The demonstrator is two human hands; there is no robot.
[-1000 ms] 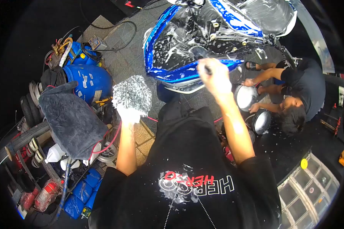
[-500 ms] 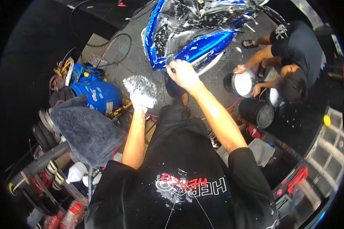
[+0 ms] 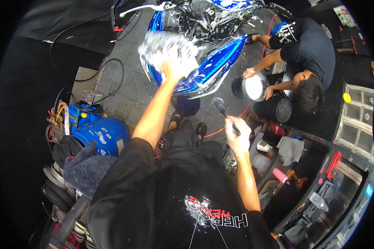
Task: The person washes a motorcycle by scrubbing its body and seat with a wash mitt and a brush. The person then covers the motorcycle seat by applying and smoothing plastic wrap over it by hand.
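Observation:
In the head view, my left hand (image 3: 170, 68) presses a foam-covered wash mitt (image 3: 160, 45) against the front of a blue motorcycle (image 3: 224, 52). Motion smears the mitt and my fingers, so its edges are hard to make out. White suds streak the blue panels and the dark middle of the bike. Lower and to the right, my right hand (image 3: 239, 137) is closed around the black handle of a brush (image 3: 219, 104). The brush's head points up and left, apart from the bike. Foam coats the right hand.
On the right, another person (image 3: 309, 62) crouches with hands on a bucket of white foam (image 3: 254, 87); a black bucket (image 3: 278, 110) stands nearby. To the left are a blue barrel (image 3: 106, 135), a grey towel (image 3: 87, 172) and a black hose (image 3: 119, 79). Shelves (image 3: 353, 110) line the right.
My left hand has moved up and forward with the mitt onto the bike. My right hand has drawn the brush back from the bike, down and to the right. The view has shifted.

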